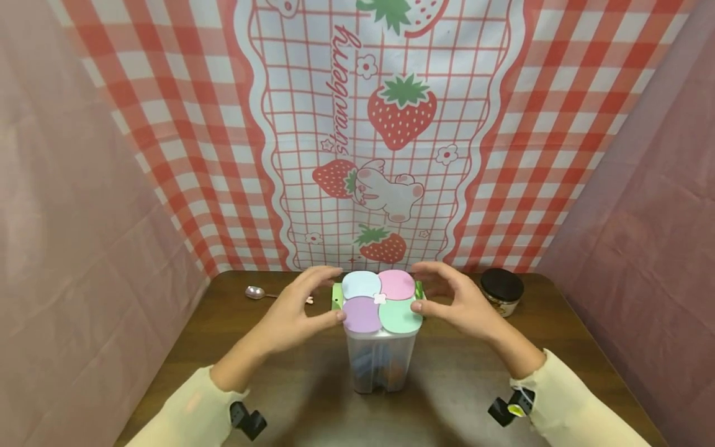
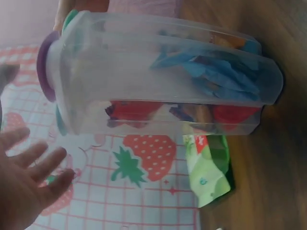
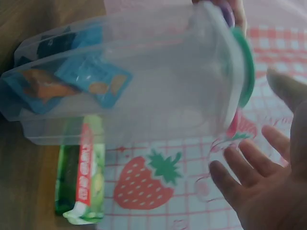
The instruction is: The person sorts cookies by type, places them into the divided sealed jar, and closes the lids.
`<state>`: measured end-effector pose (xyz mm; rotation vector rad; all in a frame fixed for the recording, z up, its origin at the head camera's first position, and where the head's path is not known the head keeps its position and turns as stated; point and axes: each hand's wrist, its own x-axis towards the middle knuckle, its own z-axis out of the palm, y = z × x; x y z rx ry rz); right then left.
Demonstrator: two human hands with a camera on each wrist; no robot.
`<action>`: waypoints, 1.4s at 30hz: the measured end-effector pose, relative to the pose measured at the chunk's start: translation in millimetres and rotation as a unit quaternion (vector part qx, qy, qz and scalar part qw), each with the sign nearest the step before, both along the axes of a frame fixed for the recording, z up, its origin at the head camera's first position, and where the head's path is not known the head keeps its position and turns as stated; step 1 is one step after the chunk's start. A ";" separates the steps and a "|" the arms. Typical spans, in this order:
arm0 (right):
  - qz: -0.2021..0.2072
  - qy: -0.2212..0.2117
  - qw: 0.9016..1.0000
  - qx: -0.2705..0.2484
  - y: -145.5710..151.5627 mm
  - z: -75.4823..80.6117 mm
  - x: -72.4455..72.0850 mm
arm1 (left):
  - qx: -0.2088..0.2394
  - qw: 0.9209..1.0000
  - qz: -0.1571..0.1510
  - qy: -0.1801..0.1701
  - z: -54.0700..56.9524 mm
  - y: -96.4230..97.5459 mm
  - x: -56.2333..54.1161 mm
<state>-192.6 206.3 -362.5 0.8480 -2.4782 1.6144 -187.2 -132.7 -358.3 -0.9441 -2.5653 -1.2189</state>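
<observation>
A tall clear plastic storage container [image 1: 385, 357] stands upright on the table. Four coloured lids cover its top: a blue lid [image 1: 360, 285], a pink lid [image 1: 398, 284], a purple lid [image 1: 361, 315] and a green lid [image 1: 400, 316]. Inside lie blue packets [image 2: 216, 76] and red packets [image 2: 136, 112]. On the left side of the lids my left hand [image 1: 298, 307] hovers, fingers spread and apart from the container in its wrist view. Opposite it, my right hand [image 1: 455, 302] is held with spread fingers beside the green lid, also apart from the container in its wrist view.
Behind the container sits a green package [image 3: 91, 172]. A spoon [image 1: 255, 292] lies at the back left, partly behind my left hand. At the back right is a jar with a black lid [image 1: 501, 285]. A strawberry-print cloth [image 1: 391, 205] hangs behind the wooden table [image 1: 223, 335].
</observation>
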 end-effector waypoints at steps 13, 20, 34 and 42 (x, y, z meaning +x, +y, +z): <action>0.134 -0.075 0.988 -0.008 5.9 -15.4 -12.7 | 0.007 0.990 -0.052 -0.134 -15.3 11.0 -12.3; 0.128 -0.090 0.988 -0.016 3.7 -17.8 -11.7 | 0.020 0.981 -0.063 -0.180 -13.7 11.7 -12.2; 0.121 -0.074 0.990 -0.019 1.7 -22.8 -7.5 | 0.003 0.974 -0.045 -0.222 -11.6 13.0 -10.4; 0.104 -0.058 0.993 -0.025 -1.1 -26.5 -3.7 | 0.075 0.964 -0.088 -0.241 -21.5 10.1 -14.0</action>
